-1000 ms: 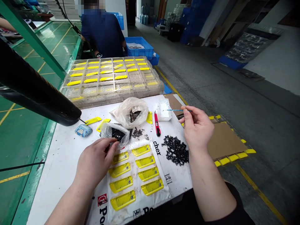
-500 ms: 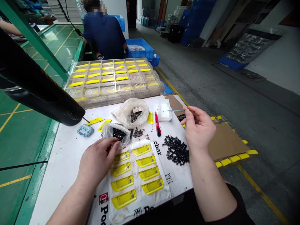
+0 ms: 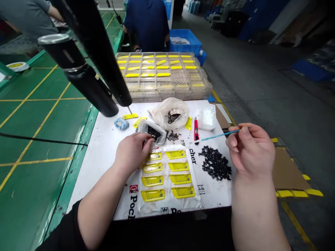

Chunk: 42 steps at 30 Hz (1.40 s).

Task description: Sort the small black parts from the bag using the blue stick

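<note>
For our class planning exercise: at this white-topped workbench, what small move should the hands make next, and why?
Probably the left hand should pull a few small black parts from the clear plastic bag its fingers touch, because the right hand pinches a thin blue stick, and yellow rectangular plates lie beside the left hand.

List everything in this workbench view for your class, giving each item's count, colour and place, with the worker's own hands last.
yellow plastic parts: eight, yellow, front of the table
smaller plastic bag: one, clear, at the left hand
larger plastic bag: one, clear, behind it
black pieces: loose pile, black, right of the parts
utility knife: one, red, beside the pile
tray stack: one, clear, beyond the table
crate: one, blue, beyond the trays
thin stick: one, blue, in the right hand
left hand: one, on the smaller bag
right hand: one, right side
</note>
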Tool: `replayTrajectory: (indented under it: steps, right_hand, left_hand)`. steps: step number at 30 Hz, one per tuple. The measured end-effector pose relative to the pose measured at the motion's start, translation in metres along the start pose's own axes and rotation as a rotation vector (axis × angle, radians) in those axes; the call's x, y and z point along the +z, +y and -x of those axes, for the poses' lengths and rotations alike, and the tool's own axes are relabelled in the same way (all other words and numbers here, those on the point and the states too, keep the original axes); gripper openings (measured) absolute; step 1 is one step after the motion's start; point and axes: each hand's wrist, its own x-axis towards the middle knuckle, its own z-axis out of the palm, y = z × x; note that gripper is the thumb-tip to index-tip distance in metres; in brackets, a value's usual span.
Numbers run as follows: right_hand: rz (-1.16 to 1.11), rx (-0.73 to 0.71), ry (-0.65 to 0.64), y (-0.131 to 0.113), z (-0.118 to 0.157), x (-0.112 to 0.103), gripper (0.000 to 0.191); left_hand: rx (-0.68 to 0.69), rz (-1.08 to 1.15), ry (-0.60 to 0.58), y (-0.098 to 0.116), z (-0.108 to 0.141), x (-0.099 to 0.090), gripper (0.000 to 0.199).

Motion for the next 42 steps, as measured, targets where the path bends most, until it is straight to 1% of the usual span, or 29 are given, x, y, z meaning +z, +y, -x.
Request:
replayTrajectory:
  steps: [2, 4, 6, 8, 11, 13, 16, 22, 34, 42]
  right_hand:
    - [0.031, 0.027, -0.101, 0.002, 0.017, -0.004, 0.024]
    - [0.068, 0.028, -0.151, 0.006, 0.032, -0.009, 0.026]
    - [0.091, 0.000, -0.138, 0.010, 0.042, -0.016, 0.026]
    - [0.102, -0.057, -0.091, 0.014, 0.047, -0.021, 0.024]
    - [0.121, -0.151, -0.017, 0.018, 0.050, -0.027, 0.022]
    - [0.152, -0.172, 0.009, 0.019, 0.051, -0.030, 0.019]
    - [0.193, -0.162, 0.027, 0.020, 0.053, -0.033, 0.018]
    - [0.206, -0.142, 0.065, 0.023, 0.055, -0.037, 0.019]
    - [0.256, -0.103, 0.067, 0.021, 0.056, -0.035, 0.022]
    - [0.282, -0.102, 0.033, 0.020, 0.057, -0.036, 0.022]
  left_hand:
    - [-0.008, 0.004, 0.004, 0.000, 0.000, 0.001, 0.040]
    - [-0.002, -0.003, 0.013, 0.000, 0.000, 0.001, 0.039]
    - [0.010, -0.014, 0.024, 0.000, 0.001, 0.002, 0.039]
    - [0.025, -0.019, 0.032, 0.001, 0.002, 0.002, 0.039]
    - [0.040, -0.012, 0.032, 0.003, 0.003, 0.002, 0.037]
    - [0.037, -0.007, 0.025, 0.004, 0.004, 0.002, 0.037]
    - [0.040, -0.007, 0.019, 0.004, 0.004, 0.002, 0.037]
    - [0.050, 0.005, 0.012, 0.002, 0.002, 0.003, 0.036]
    - [0.042, -0.035, 0.031, 0.004, 0.005, 0.003, 0.035]
    - [0.039, -0.032, 0.033, 0.004, 0.004, 0.005, 0.034]
